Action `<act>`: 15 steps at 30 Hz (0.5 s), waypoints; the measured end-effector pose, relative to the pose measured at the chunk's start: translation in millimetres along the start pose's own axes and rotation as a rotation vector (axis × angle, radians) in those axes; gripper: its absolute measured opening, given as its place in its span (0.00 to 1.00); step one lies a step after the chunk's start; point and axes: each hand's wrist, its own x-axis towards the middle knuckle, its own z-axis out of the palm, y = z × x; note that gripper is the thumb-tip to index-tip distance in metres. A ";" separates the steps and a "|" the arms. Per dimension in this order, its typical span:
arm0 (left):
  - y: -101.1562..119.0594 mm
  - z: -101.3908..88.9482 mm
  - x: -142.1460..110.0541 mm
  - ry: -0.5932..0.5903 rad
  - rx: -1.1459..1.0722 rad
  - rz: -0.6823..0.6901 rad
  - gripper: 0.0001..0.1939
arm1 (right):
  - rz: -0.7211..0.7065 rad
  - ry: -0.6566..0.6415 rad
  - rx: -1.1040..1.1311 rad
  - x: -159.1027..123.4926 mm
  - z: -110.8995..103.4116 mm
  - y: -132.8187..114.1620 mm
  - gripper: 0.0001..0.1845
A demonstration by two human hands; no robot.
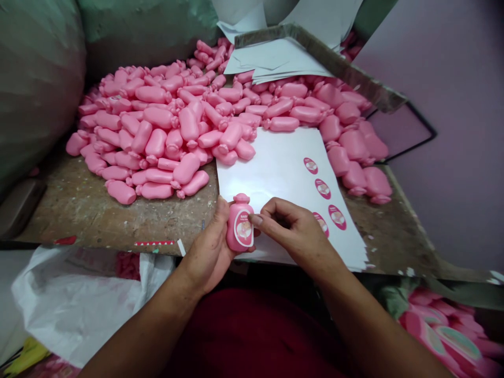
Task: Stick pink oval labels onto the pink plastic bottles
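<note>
My left hand [208, 247] grips a small pink plastic baby bottle [238, 241] upright at the near edge of a white sticker sheet [283, 173]. An oval pink-and-white label [243, 229] sits on the bottle's front. My right hand [291, 231] reaches in from the right, its pinched fingertips at the label's right edge. Several matching oval labels [323, 189] remain on the sheet beside that hand. Behind the sheet lies a large heap of pink bottles [157, 126], which neither hand touches.
The heap and sheet rest on a worn wooden board [98, 210]. Loose white paper [275, 60] and a wooden strip [326, 63] lie at the back. Green sacks [39, 68] stand left, a white plastic bag [79, 299] hangs below, and a floral cloth [444, 331] lies lower right.
</note>
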 end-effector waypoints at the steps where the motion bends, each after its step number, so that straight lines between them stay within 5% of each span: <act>1: -0.3 0.1 -0.3 0.008 -0.004 0.001 0.25 | -0.001 0.007 -0.011 -0.2 -0.2 0.3 0.17; 6: 0.7 0.5 -2.5 -0.024 0.040 -0.028 0.13 | -0.052 0.045 -0.115 -3.6 -2.5 -0.5 0.17; 12: 3.3 -2.9 -0.9 -0.103 0.057 -0.048 0.25 | -0.224 0.193 -0.312 -7.0 -4.3 0.1 0.17; 15: 4.1 -6.5 -2.4 -0.119 0.045 -0.088 0.30 | -0.192 0.284 -0.238 -3.8 -8.6 4.0 0.16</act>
